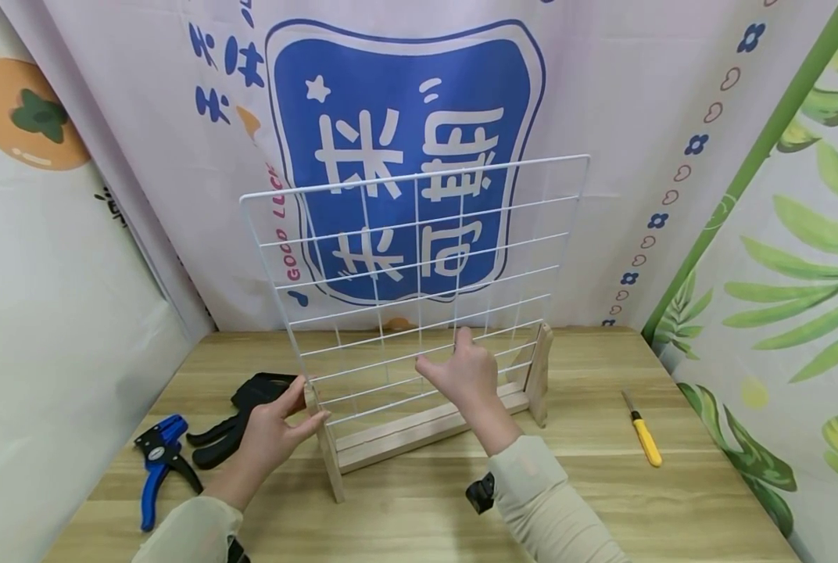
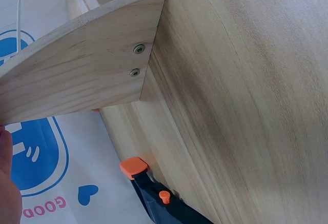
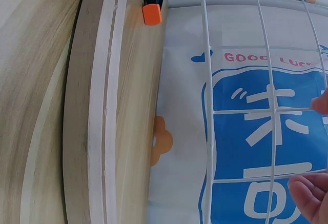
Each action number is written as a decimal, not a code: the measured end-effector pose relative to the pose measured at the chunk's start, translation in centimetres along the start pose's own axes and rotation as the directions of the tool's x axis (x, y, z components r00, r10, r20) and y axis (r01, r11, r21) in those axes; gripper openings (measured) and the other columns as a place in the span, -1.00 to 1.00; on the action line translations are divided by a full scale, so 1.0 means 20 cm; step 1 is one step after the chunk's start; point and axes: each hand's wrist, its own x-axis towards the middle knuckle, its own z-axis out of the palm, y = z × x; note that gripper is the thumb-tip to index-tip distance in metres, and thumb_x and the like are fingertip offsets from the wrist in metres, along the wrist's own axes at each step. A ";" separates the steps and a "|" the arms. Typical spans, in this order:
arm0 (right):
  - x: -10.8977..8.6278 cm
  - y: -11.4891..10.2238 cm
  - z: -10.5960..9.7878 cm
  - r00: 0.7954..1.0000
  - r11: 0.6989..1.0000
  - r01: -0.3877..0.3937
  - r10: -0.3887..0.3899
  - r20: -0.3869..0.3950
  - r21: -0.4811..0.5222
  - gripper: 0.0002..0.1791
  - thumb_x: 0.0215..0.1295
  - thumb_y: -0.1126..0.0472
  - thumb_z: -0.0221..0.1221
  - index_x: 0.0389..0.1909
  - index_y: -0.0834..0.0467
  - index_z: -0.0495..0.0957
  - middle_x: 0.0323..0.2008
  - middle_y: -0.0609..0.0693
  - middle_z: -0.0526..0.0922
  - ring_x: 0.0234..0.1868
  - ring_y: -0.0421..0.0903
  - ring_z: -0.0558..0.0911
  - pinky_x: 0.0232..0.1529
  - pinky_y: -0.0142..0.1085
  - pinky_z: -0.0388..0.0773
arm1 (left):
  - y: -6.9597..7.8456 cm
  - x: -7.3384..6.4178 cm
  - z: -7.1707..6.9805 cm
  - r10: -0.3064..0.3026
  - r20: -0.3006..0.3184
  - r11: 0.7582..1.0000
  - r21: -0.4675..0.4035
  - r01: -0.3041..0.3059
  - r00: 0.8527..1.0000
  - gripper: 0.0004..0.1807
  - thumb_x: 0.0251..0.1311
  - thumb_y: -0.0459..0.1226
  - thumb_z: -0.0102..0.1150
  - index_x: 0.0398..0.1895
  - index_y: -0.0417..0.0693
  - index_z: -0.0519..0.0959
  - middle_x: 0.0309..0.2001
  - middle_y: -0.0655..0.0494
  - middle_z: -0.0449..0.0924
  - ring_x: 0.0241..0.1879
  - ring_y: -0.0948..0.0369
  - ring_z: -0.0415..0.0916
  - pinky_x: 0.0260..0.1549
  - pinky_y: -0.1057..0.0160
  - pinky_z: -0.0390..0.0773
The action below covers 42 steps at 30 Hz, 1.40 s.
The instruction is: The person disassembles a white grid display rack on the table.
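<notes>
A white wire grid stands upright, leaning back slightly, between two wooden side panels of a stand. My left hand grips the upper end of the left side panel, whose outer face shows two metal screws. My right hand holds the grid at its lower middle, thumb and fingers at the wires. A grooved wooden crossbar joins the panels. In the right wrist view, a gap shows between the grid's lowest wire and that groove. The right side panel is beside the grid's lower right edge.
Left of the stand lie a blue and black wire stripper and a black tool with orange tips. A yellow-handled screwdriver lies at the right on the wooden table. A printed curtain hangs behind.
</notes>
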 end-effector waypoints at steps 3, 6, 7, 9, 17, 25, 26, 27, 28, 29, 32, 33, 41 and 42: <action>0.00 0.00 0.00 1.000 1.000 -0.006 0.006 0.000 0.002 -0.47 -0.26 -0.11 0.34 -0.57 0.25 0.35 -0.82 -0.23 0.00 -0.81 -0.28 0.02 -0.83 -0.51 -0.12 | 0.00 -0.01 0.00 0.006 -0.003 1.000 -0.001 -0.006 1.000 -0.28 -0.39 -0.43 0.52 0.03 -0.35 0.48 -0.40 -0.09 0.69 -0.42 0.05 0.67 -0.46 0.44 0.60; 0.00 0.00 0.00 1.000 1.000 -0.009 0.009 -0.001 0.000 -0.47 -0.26 -0.11 0.34 -0.58 0.25 0.35 -0.82 -0.22 -0.01 -0.80 -0.28 0.01 -0.83 -0.51 -0.12 | 0.00 -0.01 0.00 0.002 0.000 1.000 -0.001 -0.002 1.000 -0.27 -0.39 -0.43 0.51 0.03 -0.36 0.48 -0.40 -0.08 0.69 -0.42 0.05 0.67 -0.45 0.48 0.59; 0.00 0.00 0.00 1.000 1.000 -0.009 0.009 -0.002 -0.003 -0.47 -0.26 -0.11 0.34 -0.58 0.24 0.34 -0.82 -0.22 -0.01 -0.80 -0.28 0.01 -0.83 -0.51 -0.13 | 0.00 -0.01 0.00 0.002 0.001 1.000 -0.001 -0.002 1.000 -0.27 -0.39 -0.42 0.51 0.03 -0.35 0.48 -0.40 -0.08 0.69 -0.42 0.05 0.67 -0.45 0.49 0.59; 0.00 0.00 0.00 1.000 1.000 -0.007 0.007 -0.008 -0.009 -0.48 -0.26 -0.11 0.33 -0.59 0.22 0.33 -0.82 -0.22 -0.01 -0.80 -0.28 0.01 -0.83 -0.51 -0.13 | -0.01 -0.01 0.01 0.007 0.002 1.000 0.000 -0.007 1.000 -0.27 -0.39 -0.43 0.51 0.03 -0.37 0.48 -0.41 -0.08 0.69 -0.42 0.05 0.67 -0.45 0.49 0.59; 0.02 -0.02 -0.02 1.000 1.000 0.005 -0.005 -0.023 -0.011 -0.49 -0.25 -0.11 0.32 -0.60 0.19 0.30 -0.81 -0.22 -0.02 -0.80 -0.27 0.00 -0.82 -0.50 -0.14 | 0.00 -0.01 0.00 0.009 -0.005 1.000 0.000 -0.009 1.000 -0.26 -0.39 -0.44 0.51 0.04 -0.40 0.47 -0.38 -0.11 0.69 -0.41 0.03 0.67 -0.44 0.59 0.55; 0.03 -0.02 -0.03 0.999 1.000 0.010 -0.010 -0.033 0.006 -0.48 -0.27 -0.10 0.34 -0.61 0.22 0.32 -0.80 -0.22 0.01 -0.80 -0.27 0.02 -0.81 -0.49 -0.13 | 0.00 -0.01 0.01 -0.007 -0.003 1.000 -0.002 0.007 1.000 -0.25 -0.39 -0.43 0.52 0.05 -0.40 0.47 -0.36 -0.13 0.69 -0.40 0.04 0.67 -0.42 0.63 0.52; 0.04 -0.02 -0.03 0.999 1.000 0.014 -0.014 -0.039 0.007 -0.48 -0.28 -0.10 0.34 -0.61 0.22 0.33 -0.80 -0.22 0.01 -0.80 -0.26 0.03 -0.82 -0.49 -0.13 | 0.00 -0.01 0.01 -0.007 -0.003 1.000 -0.001 0.007 1.000 -0.25 -0.39 -0.43 0.52 0.05 -0.40 0.47 -0.36 -0.13 0.69 -0.40 0.04 0.67 -0.43 0.63 0.51; 0.04 -0.02 -0.03 0.999 1.000 0.018 -0.018 -0.045 0.007 -0.48 -0.28 -0.10 0.34 -0.61 0.23 0.33 -0.80 -0.22 0.01 -0.80 -0.26 0.03 -0.82 -0.49 -0.12 | 0.00 -0.01 0.01 -0.006 -0.003 1.000 -0.001 0.006 1.000 -0.25 -0.39 -0.43 0.52 0.06 -0.40 0.47 -0.36 -0.14 0.69 -0.40 0.04 0.67 -0.43 0.63 0.51; 0.04 -0.03 -0.04 0.998 1.000 0.021 -0.021 -0.051 0.009 -0.48 -0.28 -0.10 0.34 -0.62 0.22 0.32 -0.80 -0.22 0.01 -0.80 -0.26 0.03 -0.82 -0.48 -0.12 | 0.00 -0.01 0.01 -0.006 -0.004 1.000 -0.002 0.006 1.000 -0.25 -0.39 -0.43 0.52 0.06 -0.39 0.47 -0.35 -0.14 0.69 -0.41 0.04 0.67 -0.43 0.63 0.51; 0.04 -0.03 -0.04 0.998 1.000 0.023 -0.023 -0.057 0.011 -0.48 -0.28 -0.10 0.34 -0.62 0.21 0.31 -0.81 -0.22 0.02 -0.81 -0.26 0.04 -0.82 -0.48 -0.11 | 0.00 -0.01 0.01 -0.004 -0.003 1.000 -0.002 0.004 1.000 -0.25 -0.38 -0.43 0.51 0.06 -0.39 0.47 -0.34 -0.14 0.69 -0.41 0.03 0.67 -0.43 0.64 0.51; 0.05 -0.03 -0.04 0.997 1.000 0.027 -0.025 -0.068 0.016 -0.49 -0.28 -0.09 0.34 -0.63 0.19 0.29 -0.81 -0.21 0.03 -0.81 -0.26 0.04 -0.83 -0.48 -0.10 | 0.00 0.00 0.01 0.000 -0.004 1.000 -0.004 0.000 1.000 -0.25 -0.37 -0.43 0.51 0.07 -0.36 0.47 -0.31 -0.14 0.69 -0.41 0.04 0.67 -0.42 0.64 0.51; 0.05 -0.03 -0.04 0.997 1.000 0.026 -0.025 -0.068 0.017 -0.50 -0.28 -0.09 0.34 -0.63 0.18 0.29 -0.81 -0.21 0.04 -0.81 -0.27 0.04 -0.83 -0.48 -0.10 | 0.00 0.00 0.01 0.001 -0.005 1.000 -0.005 -0.001 1.000 -0.25 -0.37 -0.44 0.51 0.07 -0.35 0.47 -0.31 -0.14 0.69 -0.41 0.03 0.67 -0.42 0.65 0.51; 0.07 -0.03 -0.04 0.999 0.999 0.011 -0.010 -0.036 0.036 -0.50 -0.26 -0.09 0.33 -0.62 0.18 0.29 -0.81 -0.23 0.02 -0.81 -0.28 0.02 -0.83 -0.50 -0.11 | -0.01 0.00 0.01 0.026 -0.014 1.000 -0.005 -0.026 1.000 -0.24 -0.39 -0.44 0.51 0.07 -0.35 0.47 -0.28 -0.14 0.68 -0.41 0.04 0.66 -0.38 0.62 0.53; 0.07 -0.03 -0.04 0.999 0.999 0.009 -0.008 -0.035 0.037 -0.50 -0.26 -0.09 0.33 -0.61 0.19 0.30 -0.81 -0.23 0.02 -0.81 -0.28 0.02 -0.83 -0.49 -0.11 | -0.01 0.00 0.01 0.028 -0.015 1.000 -0.003 -0.028 1.000 -0.24 -0.40 -0.44 0.51 0.07 -0.35 0.47 -0.27 -0.13 0.68 -0.41 0.04 0.66 -0.38 0.62 0.53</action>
